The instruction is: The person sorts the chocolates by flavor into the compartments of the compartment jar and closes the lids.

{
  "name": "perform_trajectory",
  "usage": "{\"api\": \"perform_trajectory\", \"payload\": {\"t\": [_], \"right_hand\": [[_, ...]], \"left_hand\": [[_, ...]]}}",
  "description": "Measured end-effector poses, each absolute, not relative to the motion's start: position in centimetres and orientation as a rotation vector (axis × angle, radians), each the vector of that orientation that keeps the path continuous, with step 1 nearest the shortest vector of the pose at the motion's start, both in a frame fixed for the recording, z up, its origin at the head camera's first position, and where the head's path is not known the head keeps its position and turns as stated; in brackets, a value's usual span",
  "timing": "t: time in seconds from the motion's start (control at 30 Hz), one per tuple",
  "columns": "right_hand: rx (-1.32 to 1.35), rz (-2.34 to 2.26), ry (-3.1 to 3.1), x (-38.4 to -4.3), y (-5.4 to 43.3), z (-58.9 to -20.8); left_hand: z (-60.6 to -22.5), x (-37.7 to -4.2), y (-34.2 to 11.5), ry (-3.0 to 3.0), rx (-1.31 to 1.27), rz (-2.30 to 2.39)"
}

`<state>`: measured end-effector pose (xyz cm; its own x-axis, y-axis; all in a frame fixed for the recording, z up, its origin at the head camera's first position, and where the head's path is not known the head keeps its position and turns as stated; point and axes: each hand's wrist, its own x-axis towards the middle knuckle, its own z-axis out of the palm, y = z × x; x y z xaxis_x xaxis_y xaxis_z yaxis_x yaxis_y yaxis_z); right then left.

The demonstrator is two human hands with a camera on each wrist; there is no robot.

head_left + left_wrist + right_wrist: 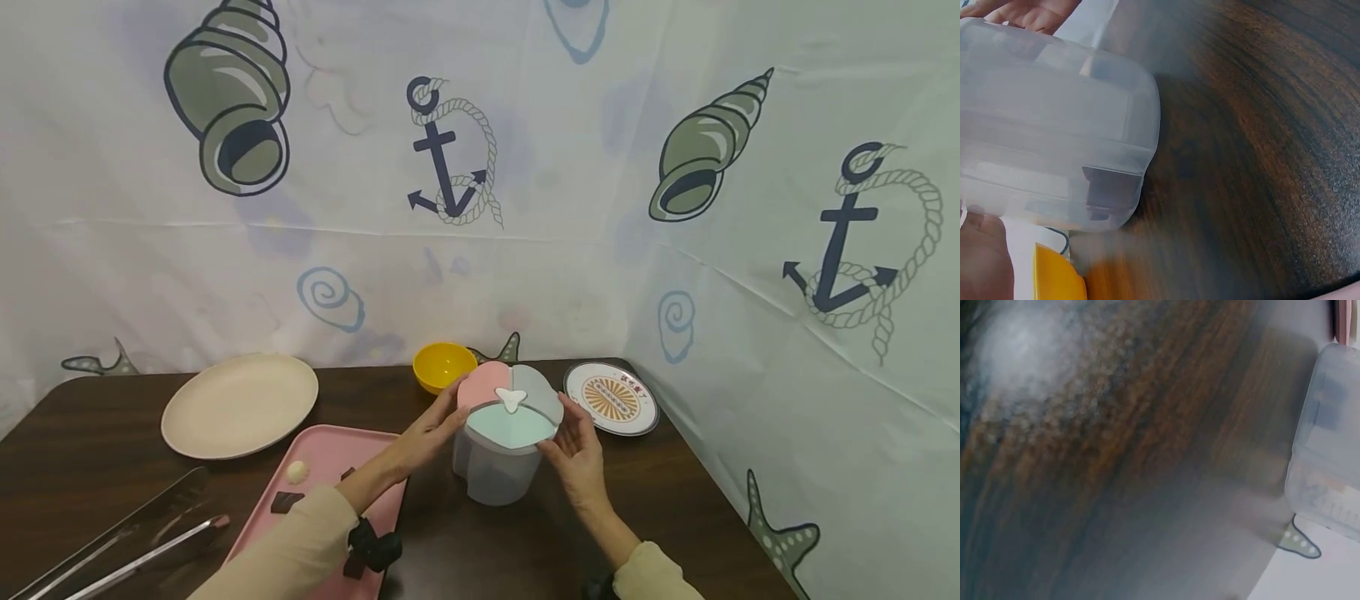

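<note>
One dark counter (480, 558) carries everything. Just left of the clear container (501, 479) lies the pink tray (360, 442), perhaps kept close for easy reach; beyond that, farther left of the container, sits the cream plate (240, 408). The left hand (429, 432) and right hand (581, 457) clamp opposite sides of the container's top, likely to steady its three-coloured lid (517, 427). Behind the container is the yellow bowl (437, 379); inside the container shows a dark piece (1113, 190).

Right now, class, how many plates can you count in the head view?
2: a cream plate left of the yellow bowl, and a white patterned plate right of the lidded container.
</note>
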<state>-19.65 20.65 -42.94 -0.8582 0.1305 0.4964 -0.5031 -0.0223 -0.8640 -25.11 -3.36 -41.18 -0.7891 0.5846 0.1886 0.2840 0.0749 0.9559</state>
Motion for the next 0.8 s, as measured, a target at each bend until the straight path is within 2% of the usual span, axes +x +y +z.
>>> {"api": "perform_trajectory", "payload": {"t": [0.27,0.57,0.8], "right_hand": [[0.264,1.856,-1.786,-20.1,20.1,-42.3],[-0.060,1.954,-1.812,-20.1,19.0,-40.9],[-0.160,1.947,-1.831,-20.3,18.4,-40.2]], "left_hand": [[-41.2,-25.2,-3.4,2.093,0.899,1.771],[-41.0,-25.3,-3.3,2.152,0.852,1.691],[-40.8,-25.6,-3.5,2.107,0.856,1.688]]}}
